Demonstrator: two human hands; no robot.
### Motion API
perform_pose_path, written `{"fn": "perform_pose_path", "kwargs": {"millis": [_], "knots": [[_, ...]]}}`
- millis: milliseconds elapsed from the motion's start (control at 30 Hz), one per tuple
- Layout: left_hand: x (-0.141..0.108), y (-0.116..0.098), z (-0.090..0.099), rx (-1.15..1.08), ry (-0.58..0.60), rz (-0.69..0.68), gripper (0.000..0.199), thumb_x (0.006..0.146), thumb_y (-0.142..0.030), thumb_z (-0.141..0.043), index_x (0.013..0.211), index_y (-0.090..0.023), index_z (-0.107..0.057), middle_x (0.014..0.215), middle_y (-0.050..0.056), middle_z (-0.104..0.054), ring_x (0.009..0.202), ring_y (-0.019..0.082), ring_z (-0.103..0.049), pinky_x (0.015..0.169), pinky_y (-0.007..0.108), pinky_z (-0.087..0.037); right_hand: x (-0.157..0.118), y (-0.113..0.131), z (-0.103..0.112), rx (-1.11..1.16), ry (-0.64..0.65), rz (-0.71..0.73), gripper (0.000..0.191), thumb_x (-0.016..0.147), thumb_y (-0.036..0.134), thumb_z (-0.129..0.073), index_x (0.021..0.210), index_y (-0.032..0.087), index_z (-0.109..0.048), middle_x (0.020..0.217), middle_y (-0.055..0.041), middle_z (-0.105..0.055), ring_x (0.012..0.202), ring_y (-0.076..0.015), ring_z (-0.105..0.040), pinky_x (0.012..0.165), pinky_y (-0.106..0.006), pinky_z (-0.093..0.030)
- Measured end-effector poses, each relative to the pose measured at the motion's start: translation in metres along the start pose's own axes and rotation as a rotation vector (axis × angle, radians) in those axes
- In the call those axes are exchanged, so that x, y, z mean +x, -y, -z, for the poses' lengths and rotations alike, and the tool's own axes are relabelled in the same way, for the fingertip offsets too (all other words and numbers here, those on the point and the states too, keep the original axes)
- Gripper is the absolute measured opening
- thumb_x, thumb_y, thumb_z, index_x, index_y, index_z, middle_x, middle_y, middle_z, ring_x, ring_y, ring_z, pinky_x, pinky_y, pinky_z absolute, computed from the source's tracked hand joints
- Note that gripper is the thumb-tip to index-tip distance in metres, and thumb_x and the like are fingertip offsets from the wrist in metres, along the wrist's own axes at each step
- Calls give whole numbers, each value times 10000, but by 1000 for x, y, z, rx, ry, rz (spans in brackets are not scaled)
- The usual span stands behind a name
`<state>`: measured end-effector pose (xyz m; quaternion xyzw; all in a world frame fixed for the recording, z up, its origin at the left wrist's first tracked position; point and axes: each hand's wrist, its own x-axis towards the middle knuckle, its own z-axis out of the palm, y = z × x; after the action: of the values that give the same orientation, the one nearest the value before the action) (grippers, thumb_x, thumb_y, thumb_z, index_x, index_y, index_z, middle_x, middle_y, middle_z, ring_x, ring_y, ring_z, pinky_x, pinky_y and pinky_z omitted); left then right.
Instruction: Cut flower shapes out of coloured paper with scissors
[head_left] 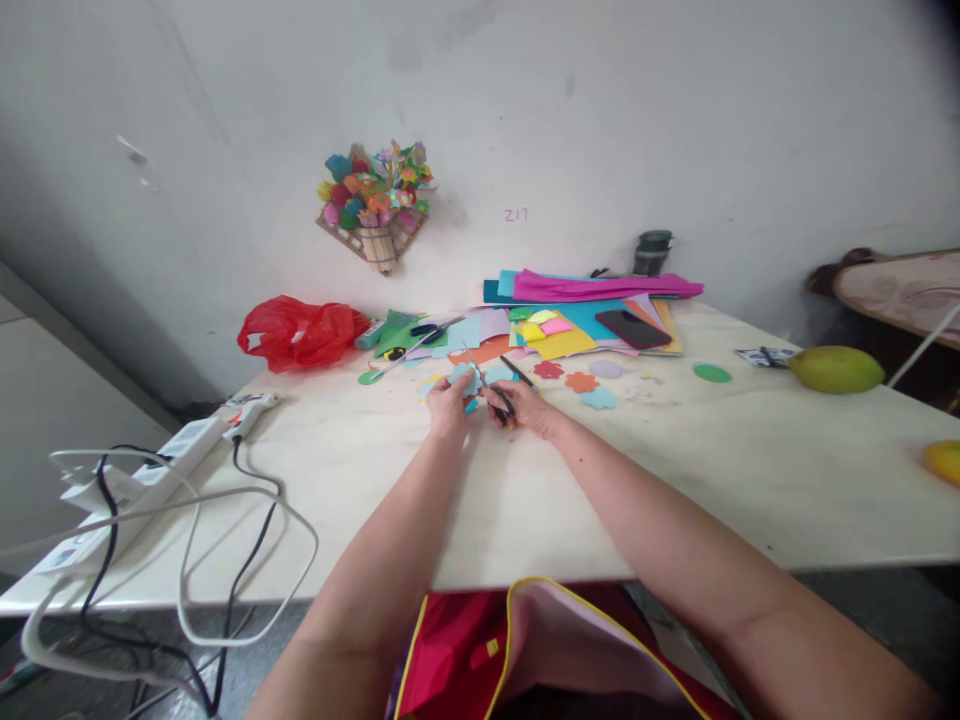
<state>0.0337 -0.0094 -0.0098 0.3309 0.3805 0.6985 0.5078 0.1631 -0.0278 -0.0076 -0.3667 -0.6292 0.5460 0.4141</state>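
Near the middle of the table, my left hand is closed on a light blue paper piece. My right hand grips a pair of scissors, whose blades point up and left beside that paper. Just beyond my hands lies a black pen-like stick. To the right are cut paper flowers: a red flower, an orange flower and a light blue flower. A lilac oval lies behind them. My fingers hide part of the paper and the scissor handles.
Coloured sheets with a dark phone on top lie at the back. A second pair of scissors and a red plastic bag are back left. A power strip with loose cables lines the left edge; a green-yellow fruit sits right.
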Motion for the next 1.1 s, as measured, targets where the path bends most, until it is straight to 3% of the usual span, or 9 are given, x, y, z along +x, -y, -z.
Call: {"fn": "perform_pose_path", "kwargs": {"millis": [500,1100], "knots": [[2,6,1,-45,-43,3,277,516,-265,-783,672,-145,-589,674,45,-669,713,203,-655,625,293,-494,-1,0,-6,6,-9,-4,290,769,455,-584,806,172,-532,594,31,-519,430,-74,-490,323,-174,-287],[2,9,0,-98,-40,20,293,514,-251,-791,675,-140,-574,699,65,-684,571,157,-634,539,257,-487,-1,0,-9,19,-22,-8,295,781,452,-575,812,166,-511,591,36,-508,420,-63,-483,310,-157,-285]]}}
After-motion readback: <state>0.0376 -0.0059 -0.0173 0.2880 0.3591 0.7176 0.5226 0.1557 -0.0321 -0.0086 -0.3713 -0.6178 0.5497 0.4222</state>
